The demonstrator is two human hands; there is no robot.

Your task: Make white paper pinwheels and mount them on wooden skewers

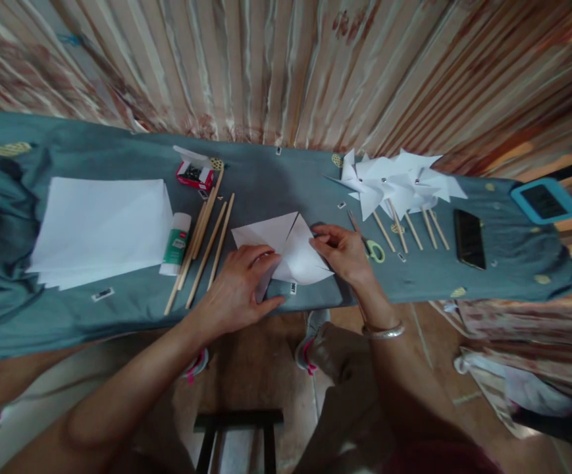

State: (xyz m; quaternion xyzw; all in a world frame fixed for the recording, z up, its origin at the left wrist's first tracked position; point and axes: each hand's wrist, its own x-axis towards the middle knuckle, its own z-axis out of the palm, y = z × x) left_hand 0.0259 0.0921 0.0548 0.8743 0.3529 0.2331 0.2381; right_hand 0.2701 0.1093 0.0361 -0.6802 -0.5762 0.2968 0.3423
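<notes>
A white square of paper (295, 253), slit from its corners toward the middle, lies near the front edge of the cloth-covered table. My left hand (239, 286) is at its left side, thumb and fingers gripping a curled flap. At the right edge my right hand (342, 253) pinches another part of the sheet between thumb and fingertips. The fingertips' exact hold is partly hidden. Beside my right hand lie scissors (375, 251) with light green handles. Several wooden sticks (221, 240) and a glue stick (176, 243) rest left of the paper.
A stack of white paper (103, 227) lies on the left, with an opened red box of small dark pins (194, 174) behind the sticks. Several paper pinwheels (399, 181) on sticks sit at the back right. Further right are a phone (469, 238) and a blue-framed device (546, 200).
</notes>
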